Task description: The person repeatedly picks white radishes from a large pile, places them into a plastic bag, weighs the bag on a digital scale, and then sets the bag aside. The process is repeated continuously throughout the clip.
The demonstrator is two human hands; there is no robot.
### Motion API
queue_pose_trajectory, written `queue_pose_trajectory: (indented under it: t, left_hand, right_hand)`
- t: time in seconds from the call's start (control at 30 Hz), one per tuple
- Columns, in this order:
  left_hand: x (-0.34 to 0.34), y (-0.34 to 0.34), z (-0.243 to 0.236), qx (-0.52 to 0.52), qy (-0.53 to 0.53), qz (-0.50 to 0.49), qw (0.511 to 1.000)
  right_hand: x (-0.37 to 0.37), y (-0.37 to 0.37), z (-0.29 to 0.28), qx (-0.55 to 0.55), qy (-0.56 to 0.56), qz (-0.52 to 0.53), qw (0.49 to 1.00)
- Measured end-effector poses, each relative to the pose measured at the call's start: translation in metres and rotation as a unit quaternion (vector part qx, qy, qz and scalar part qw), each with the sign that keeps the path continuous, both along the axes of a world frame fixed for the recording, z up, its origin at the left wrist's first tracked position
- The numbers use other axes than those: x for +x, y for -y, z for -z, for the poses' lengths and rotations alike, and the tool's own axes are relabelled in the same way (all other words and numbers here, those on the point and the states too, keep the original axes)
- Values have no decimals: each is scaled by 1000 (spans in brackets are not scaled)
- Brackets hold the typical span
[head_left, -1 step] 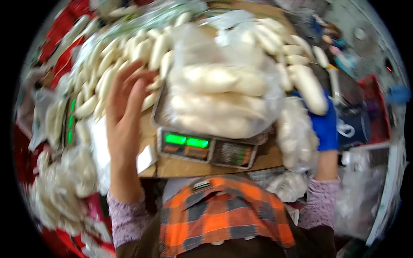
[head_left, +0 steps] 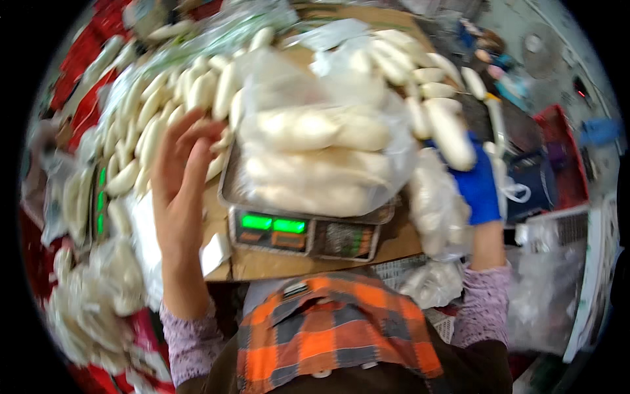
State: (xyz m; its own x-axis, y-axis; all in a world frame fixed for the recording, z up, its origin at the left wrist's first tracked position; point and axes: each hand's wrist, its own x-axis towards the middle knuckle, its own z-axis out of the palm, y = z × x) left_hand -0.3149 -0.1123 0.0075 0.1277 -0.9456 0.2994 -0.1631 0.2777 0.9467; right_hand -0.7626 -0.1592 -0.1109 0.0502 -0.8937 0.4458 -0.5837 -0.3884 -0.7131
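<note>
Now, weighing: we have a clear plastic bag [head_left: 321,154] of long white roots resting on the steel pan of the scale [head_left: 305,233], centre of the bench.
Left hand [head_left: 180,174]: bare, fingers spread apart, clamped on nothing, just left of the pan beside the loose root pile [head_left: 164,111].
Right hand [head_left: 476,187]: in a blue glove, closed on one white root [head_left: 449,134] at the bag's right.
Doing it well: we judge the bag should sit wholly on the pan, hands off, before we trust the green display.
Materials: thin, crinkly, glossy film; smooth, pale, blunt cylinders; brushed metal tray; brown board [head_left: 275,266] beneath.
Far right: red crate [head_left: 564,157].
</note>
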Motion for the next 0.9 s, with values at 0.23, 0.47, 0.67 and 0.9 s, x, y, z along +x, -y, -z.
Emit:
queue_pose_trajectory:
  t: [0.23,0.47,0.67,0.9]
  left_hand:
    - [-46,45,7,-16,-4,83,996]
    - [-61,56,7,17,24,61,998]
    - [-70,61,-3,20,94,-15,995]
    - [-85,74,-4,56,125,-55,989]
  right_hand:
    - [41,76,11,309,292,82,901]
    - [-21,135,63,221,-79,88,968]
    - [-60,159,35,280,-318,122,897]
    - [-64,162,87,335,-195,150,909]
